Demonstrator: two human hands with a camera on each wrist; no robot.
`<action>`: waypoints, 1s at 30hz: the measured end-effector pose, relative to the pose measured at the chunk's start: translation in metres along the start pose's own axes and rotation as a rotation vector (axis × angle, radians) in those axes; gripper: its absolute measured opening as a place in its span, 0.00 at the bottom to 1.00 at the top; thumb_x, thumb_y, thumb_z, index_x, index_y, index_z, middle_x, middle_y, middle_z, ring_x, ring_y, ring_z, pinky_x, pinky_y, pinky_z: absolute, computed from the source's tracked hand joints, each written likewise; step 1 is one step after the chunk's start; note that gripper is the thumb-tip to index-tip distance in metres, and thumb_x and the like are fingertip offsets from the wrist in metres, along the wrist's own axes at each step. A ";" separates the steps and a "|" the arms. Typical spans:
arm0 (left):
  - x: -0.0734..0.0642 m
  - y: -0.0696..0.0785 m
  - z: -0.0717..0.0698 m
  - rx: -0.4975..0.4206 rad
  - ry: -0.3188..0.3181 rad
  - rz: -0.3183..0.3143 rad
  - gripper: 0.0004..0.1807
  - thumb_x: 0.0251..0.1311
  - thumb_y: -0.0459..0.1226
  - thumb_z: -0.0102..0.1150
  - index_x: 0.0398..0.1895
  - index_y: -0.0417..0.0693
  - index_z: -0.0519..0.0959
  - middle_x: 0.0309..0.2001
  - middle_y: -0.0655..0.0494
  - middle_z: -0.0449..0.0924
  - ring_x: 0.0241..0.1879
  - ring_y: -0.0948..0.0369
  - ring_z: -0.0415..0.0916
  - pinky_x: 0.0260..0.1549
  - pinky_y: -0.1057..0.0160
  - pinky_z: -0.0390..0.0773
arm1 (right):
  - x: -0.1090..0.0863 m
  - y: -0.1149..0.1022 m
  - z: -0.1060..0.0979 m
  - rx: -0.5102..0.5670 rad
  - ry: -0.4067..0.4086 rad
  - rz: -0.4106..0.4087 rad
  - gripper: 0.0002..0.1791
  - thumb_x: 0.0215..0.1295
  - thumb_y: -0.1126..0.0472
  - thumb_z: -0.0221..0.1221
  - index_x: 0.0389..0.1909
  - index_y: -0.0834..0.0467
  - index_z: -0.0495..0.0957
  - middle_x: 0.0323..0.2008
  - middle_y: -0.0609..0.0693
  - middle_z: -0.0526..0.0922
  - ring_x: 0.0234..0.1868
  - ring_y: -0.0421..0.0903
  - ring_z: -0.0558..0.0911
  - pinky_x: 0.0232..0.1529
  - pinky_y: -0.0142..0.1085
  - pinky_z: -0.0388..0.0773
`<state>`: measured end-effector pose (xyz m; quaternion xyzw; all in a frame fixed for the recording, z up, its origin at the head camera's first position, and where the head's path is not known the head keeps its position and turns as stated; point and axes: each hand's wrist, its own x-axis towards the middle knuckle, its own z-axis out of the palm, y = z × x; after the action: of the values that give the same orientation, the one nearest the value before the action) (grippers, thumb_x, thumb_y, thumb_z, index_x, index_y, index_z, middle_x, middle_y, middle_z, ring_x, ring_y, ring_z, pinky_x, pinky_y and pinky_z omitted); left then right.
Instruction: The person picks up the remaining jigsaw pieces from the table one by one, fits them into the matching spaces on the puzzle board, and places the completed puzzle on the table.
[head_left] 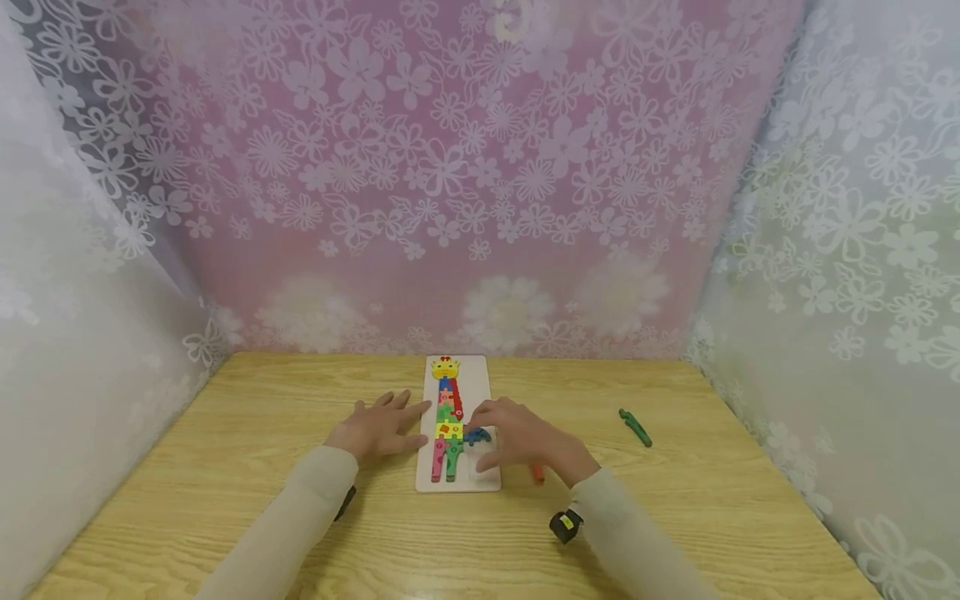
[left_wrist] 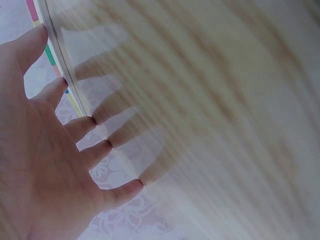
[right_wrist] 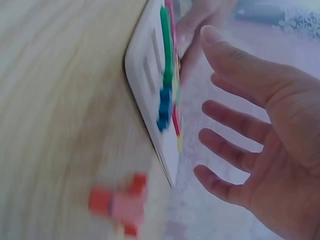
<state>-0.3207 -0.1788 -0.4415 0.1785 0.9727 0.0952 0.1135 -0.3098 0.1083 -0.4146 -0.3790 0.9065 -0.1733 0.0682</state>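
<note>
A white puzzle board (head_left: 474,383) lies on the table with a giraffe of colourful, interlocking pieces on it, the yellow head (head_left: 446,369) at the far end. My left hand (head_left: 381,429) is spread flat at the board's left side; its thumb and a finger touch the board edge, and other fingertips rest on the table. Over the board's right side hovers my right hand (head_left: 525,435), fingers loosely bent and apart, holding nothing visible. Just below its fingers sits a blue puzzle piece (right_wrist: 164,109), beside the yellow body piece (head_left: 450,431). Bare recesses (right_wrist: 151,60) show near the green leg piece (right_wrist: 167,47).
An orange-red puzzle piece (right_wrist: 122,202) lies on the table right of the board, partly hidden under my right hand in the head view. Farther right lies a green piece (head_left: 636,427). Floral curtains (head_left: 480,208) enclose the wooden table (head_left: 420,550) at the back and sides.
</note>
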 end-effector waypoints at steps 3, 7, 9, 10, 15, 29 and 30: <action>0.000 -0.001 0.000 -0.006 0.001 0.007 0.41 0.71 0.67 0.47 0.83 0.69 0.55 0.84 0.45 0.48 0.82 0.38 0.46 0.72 0.20 0.44 | -0.013 0.004 -0.010 0.005 -0.005 -0.007 0.28 0.58 0.49 0.75 0.59 0.54 0.85 0.60 0.52 0.81 0.60 0.54 0.75 0.61 0.56 0.75; 0.000 -0.001 0.000 -0.003 0.004 0.010 0.41 0.71 0.67 0.47 0.83 0.69 0.54 0.84 0.45 0.48 0.82 0.38 0.46 0.71 0.20 0.44 | -0.029 0.015 -0.017 -0.069 0.005 -0.035 0.29 0.58 0.50 0.75 0.59 0.56 0.84 0.61 0.54 0.82 0.60 0.57 0.76 0.60 0.57 0.76; 0.000 -0.001 0.000 -0.002 0.005 0.009 0.41 0.71 0.67 0.47 0.83 0.69 0.55 0.84 0.46 0.48 0.82 0.38 0.46 0.71 0.20 0.44 | -0.035 0.023 -0.017 -0.119 0.015 -0.047 0.29 0.58 0.50 0.75 0.60 0.56 0.84 0.62 0.55 0.82 0.61 0.57 0.76 0.60 0.57 0.75; 0.000 -0.001 0.000 -0.002 0.005 0.007 0.41 0.71 0.67 0.47 0.83 0.69 0.54 0.84 0.46 0.48 0.82 0.38 0.46 0.72 0.20 0.44 | -0.038 0.027 -0.017 -0.138 0.020 -0.050 0.30 0.58 0.49 0.75 0.60 0.55 0.84 0.63 0.55 0.82 0.61 0.57 0.76 0.59 0.57 0.76; -0.001 0.000 -0.001 -0.010 0.004 0.002 0.40 0.71 0.66 0.47 0.83 0.69 0.55 0.84 0.46 0.48 0.82 0.38 0.46 0.72 0.20 0.44 | -0.052 0.046 -0.015 -0.180 0.041 -0.038 0.35 0.54 0.45 0.77 0.62 0.54 0.83 0.66 0.57 0.80 0.61 0.59 0.75 0.55 0.59 0.76; 0.002 -0.002 0.003 -0.007 0.005 -0.005 0.41 0.70 0.68 0.46 0.82 0.71 0.55 0.84 0.47 0.49 0.83 0.39 0.45 0.72 0.21 0.44 | -0.068 0.059 -0.006 -0.241 0.014 0.032 0.40 0.51 0.37 0.76 0.62 0.54 0.83 0.57 0.54 0.83 0.52 0.53 0.75 0.43 0.50 0.76; 0.002 -0.002 0.003 -0.007 0.006 -0.005 0.41 0.70 0.68 0.46 0.82 0.71 0.55 0.84 0.47 0.49 0.83 0.39 0.45 0.72 0.21 0.44 | -0.068 0.059 -0.006 -0.241 0.009 0.030 0.39 0.51 0.38 0.76 0.61 0.54 0.83 0.56 0.54 0.83 0.51 0.53 0.75 0.42 0.49 0.76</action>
<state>-0.3226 -0.1796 -0.4451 0.1755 0.9731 0.0988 0.1115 -0.3027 0.1966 -0.4313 -0.3700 0.9266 -0.0638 0.0207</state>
